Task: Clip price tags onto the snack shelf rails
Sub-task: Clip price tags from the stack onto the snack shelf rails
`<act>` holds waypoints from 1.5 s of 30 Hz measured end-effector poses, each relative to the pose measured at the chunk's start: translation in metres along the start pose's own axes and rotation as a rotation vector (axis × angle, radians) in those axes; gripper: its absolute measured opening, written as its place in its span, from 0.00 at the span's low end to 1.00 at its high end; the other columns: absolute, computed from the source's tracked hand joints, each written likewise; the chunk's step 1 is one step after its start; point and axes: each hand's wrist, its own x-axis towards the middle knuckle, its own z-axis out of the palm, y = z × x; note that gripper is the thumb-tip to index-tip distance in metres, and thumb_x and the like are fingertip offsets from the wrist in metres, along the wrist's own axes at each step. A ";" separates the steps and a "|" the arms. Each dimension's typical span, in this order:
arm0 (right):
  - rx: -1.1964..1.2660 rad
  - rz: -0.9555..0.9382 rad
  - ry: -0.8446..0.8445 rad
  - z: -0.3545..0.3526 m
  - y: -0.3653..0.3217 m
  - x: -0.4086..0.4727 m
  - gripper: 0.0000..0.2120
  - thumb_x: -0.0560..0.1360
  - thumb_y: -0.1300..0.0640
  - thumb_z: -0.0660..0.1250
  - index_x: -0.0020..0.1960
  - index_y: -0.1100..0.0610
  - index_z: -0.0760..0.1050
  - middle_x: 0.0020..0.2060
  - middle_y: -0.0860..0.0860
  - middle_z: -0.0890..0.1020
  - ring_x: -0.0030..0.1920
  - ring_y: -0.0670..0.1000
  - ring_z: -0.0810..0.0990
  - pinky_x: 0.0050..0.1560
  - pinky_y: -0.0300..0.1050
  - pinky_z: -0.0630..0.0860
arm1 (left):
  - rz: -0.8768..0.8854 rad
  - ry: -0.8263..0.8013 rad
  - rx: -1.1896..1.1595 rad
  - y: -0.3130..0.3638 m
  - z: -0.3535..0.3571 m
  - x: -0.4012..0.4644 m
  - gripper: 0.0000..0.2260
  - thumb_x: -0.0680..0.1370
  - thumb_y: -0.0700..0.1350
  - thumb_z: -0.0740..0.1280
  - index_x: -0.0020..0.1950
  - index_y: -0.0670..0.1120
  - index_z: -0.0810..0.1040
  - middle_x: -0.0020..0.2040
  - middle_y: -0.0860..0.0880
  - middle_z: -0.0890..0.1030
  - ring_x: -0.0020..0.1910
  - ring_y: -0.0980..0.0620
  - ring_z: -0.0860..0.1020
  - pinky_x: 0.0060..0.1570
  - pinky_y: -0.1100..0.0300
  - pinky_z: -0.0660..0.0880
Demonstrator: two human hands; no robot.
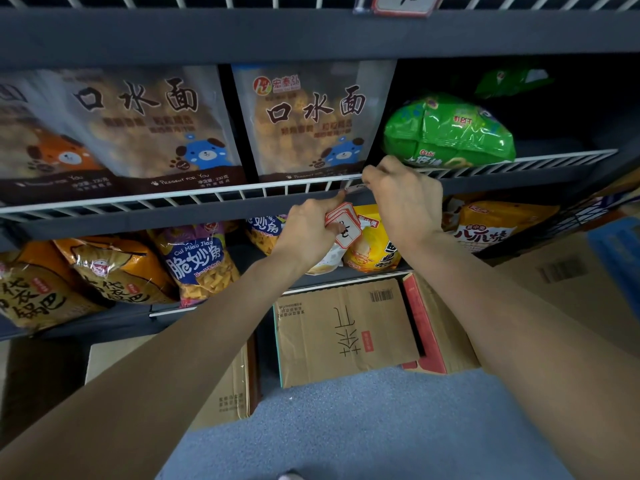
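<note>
Hands both up at the white wire rail (242, 195) of the middle shelf. Left hand (310, 226) grips a small stack of red-bordered price tags (343, 226), count hard to tell. Right hand (401, 195) pinches one tag (356, 187) against the rail, just below two noodle snack bags (311, 123) and one green chip bag (448, 133).

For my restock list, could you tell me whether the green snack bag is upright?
Tipped: the green snack bag lies on its side behind the white wire rail.

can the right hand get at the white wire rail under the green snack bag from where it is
Probably yes: the right hand is already at the white wire rail, just below the green snack bag, fingers curled there, and nothing blocks it.
</note>
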 end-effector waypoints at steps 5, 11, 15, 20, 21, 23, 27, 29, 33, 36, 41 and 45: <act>-0.035 -0.033 -0.069 0.003 0.001 -0.013 0.11 0.57 0.70 0.75 0.39 0.62 0.80 0.40 0.56 0.78 0.35 0.57 0.78 0.25 0.37 0.62 | 0.001 -0.006 -0.009 0.001 -0.001 -0.001 0.24 0.78 0.40 0.64 0.73 0.50 0.64 0.55 0.43 0.81 0.56 0.49 0.78 0.56 0.62 0.71; -0.107 -0.012 -0.048 0.008 0.001 -0.018 0.19 0.53 0.69 0.78 0.44 0.60 0.81 0.41 0.54 0.79 0.36 0.54 0.79 0.22 0.37 0.63 | -0.018 -0.011 -0.057 -0.001 -0.003 0.005 0.23 0.78 0.40 0.65 0.72 0.49 0.67 0.61 0.45 0.79 0.60 0.50 0.77 0.60 0.63 0.71; -0.087 -0.010 -0.029 0.005 0.000 -0.022 0.21 0.58 0.70 0.74 0.50 0.61 0.78 0.46 0.57 0.80 0.41 0.56 0.80 0.22 0.41 0.69 | -0.037 0.000 -0.087 0.000 -0.006 0.002 0.17 0.77 0.39 0.66 0.66 0.46 0.75 0.54 0.45 0.82 0.54 0.50 0.80 0.50 0.65 0.74; -0.039 -0.007 -0.184 -0.011 -0.002 -0.024 0.26 0.73 0.70 0.61 0.70 0.61 0.63 0.66 0.56 0.66 0.62 0.57 0.68 0.36 0.47 0.71 | -0.310 -0.005 -0.748 0.007 -0.013 -0.014 0.08 0.77 0.35 0.65 0.55 0.37 0.78 0.51 0.40 0.82 0.43 0.49 0.81 0.43 0.65 0.80; -0.033 -0.005 -0.210 -0.013 -0.002 -0.024 0.27 0.72 0.70 0.61 0.70 0.61 0.62 0.67 0.56 0.64 0.63 0.56 0.67 0.37 0.46 0.70 | -0.341 0.004 -0.843 0.009 -0.016 -0.017 0.09 0.77 0.34 0.65 0.56 0.37 0.77 0.50 0.41 0.81 0.43 0.50 0.81 0.45 0.64 0.80; -0.014 -0.020 -0.246 -0.016 -0.003 -0.021 0.30 0.70 0.71 0.64 0.71 0.62 0.60 0.67 0.55 0.62 0.62 0.56 0.67 0.37 0.45 0.69 | -0.368 0.017 -0.944 0.013 -0.022 -0.020 0.09 0.77 0.34 0.64 0.57 0.38 0.77 0.48 0.43 0.82 0.44 0.50 0.82 0.46 0.64 0.80; 0.139 0.007 -0.339 -0.017 -0.003 -0.017 0.27 0.74 0.69 0.62 0.71 0.61 0.60 0.68 0.54 0.61 0.63 0.55 0.69 0.42 0.47 0.73 | -0.408 0.037 -1.056 0.021 -0.032 -0.022 0.08 0.78 0.35 0.63 0.57 0.39 0.76 0.49 0.43 0.82 0.46 0.50 0.82 0.49 0.64 0.79; 0.312 0.058 -0.374 -0.020 -0.001 -0.014 0.22 0.77 0.63 0.61 0.70 0.60 0.63 0.68 0.52 0.63 0.63 0.54 0.70 0.50 0.48 0.74 | -0.406 0.044 -1.091 0.024 -0.036 -0.026 0.09 0.79 0.35 0.62 0.57 0.39 0.75 0.49 0.43 0.82 0.47 0.50 0.82 0.52 0.62 0.79; 0.927 0.252 -0.303 -0.046 -0.018 -0.016 0.13 0.80 0.60 0.56 0.60 0.59 0.76 0.56 0.54 0.77 0.50 0.46 0.78 0.47 0.36 0.71 | -0.375 0.079 -1.092 0.030 -0.043 -0.041 0.08 0.78 0.35 0.62 0.57 0.39 0.77 0.49 0.44 0.82 0.47 0.51 0.82 0.52 0.62 0.79; 1.233 0.387 -0.321 -0.073 -0.037 -0.020 0.11 0.78 0.53 0.62 0.49 0.59 0.78 0.41 0.52 0.82 0.37 0.45 0.78 0.41 0.45 0.75 | -0.368 0.107 -1.063 0.035 -0.057 -0.059 0.08 0.77 0.34 0.65 0.55 0.40 0.78 0.50 0.43 0.82 0.49 0.49 0.82 0.53 0.60 0.79; 1.204 0.351 -0.228 -0.108 -0.064 -0.024 0.04 0.69 0.62 0.72 0.44 0.59 0.81 0.37 0.52 0.82 0.39 0.54 0.80 0.44 0.50 0.76 | -0.338 0.064 -1.186 0.046 -0.097 -0.100 0.08 0.79 0.37 0.61 0.54 0.41 0.78 0.52 0.42 0.83 0.52 0.48 0.81 0.53 0.61 0.79; 1.223 0.339 -0.295 -0.139 -0.094 -0.024 0.08 0.69 0.64 0.72 0.48 0.58 0.81 0.39 0.49 0.82 0.40 0.48 0.80 0.46 0.43 0.77 | -0.341 0.094 -1.245 0.043 -0.134 -0.134 0.10 0.81 0.38 0.57 0.55 0.38 0.77 0.51 0.42 0.83 0.51 0.47 0.82 0.53 0.59 0.79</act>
